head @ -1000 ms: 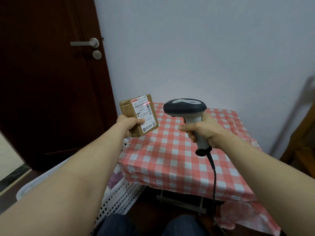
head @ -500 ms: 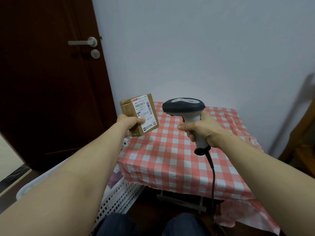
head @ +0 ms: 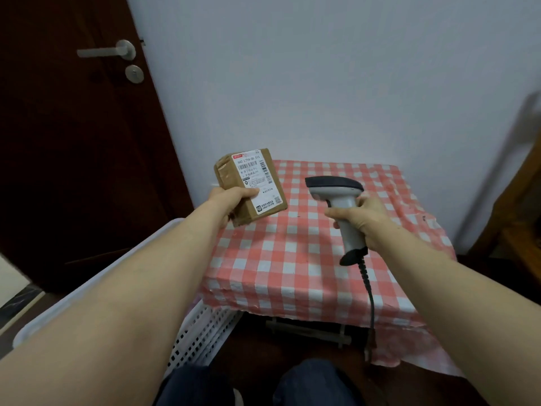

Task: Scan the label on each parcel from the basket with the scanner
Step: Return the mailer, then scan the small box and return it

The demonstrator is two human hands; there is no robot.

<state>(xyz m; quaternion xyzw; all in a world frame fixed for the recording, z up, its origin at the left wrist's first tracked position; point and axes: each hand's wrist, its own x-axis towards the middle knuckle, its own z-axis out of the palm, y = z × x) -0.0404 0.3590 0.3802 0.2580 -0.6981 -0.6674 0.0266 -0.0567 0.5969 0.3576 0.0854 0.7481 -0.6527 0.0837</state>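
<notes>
A: Where was the parcel (head: pixel 248 186)?

B: Up in the air over the far-left corner of the table (head: pixel 292 268), in the left hand (head: pixel 231 200). Fingers were closed round its near-left edge, thumb lying across the lower part of the label (head: pixel 257 180).

A: Why held that way?

B: My guess is to keep the label facing up and toward the scanner (head: pixel 339 203). The thumb covered only blank white, so the barcode near the label's far end stayed clear.

A: And the scanner?

B: In the right hand (head: pixel 360 218), fingers wrapped tight round the grip, to the right of the parcel and apart from it. Its dark head pointed left, toward the parcel. I couldn't tell whether the trigger was pressed, and I saw no red line on the label.

A: The cord (head: pixel 369 300)?

B: It hung from the handle's base down past the near edge of the checked cloth, slack enough to let the hand aim freely, I'd judge.

A: The basket (head: pixel 202 335)?

B: White, on the floor at near left, beside the table and under the left arm. The arm hid what lay inside, so I can't say how many parcels were left
</notes>
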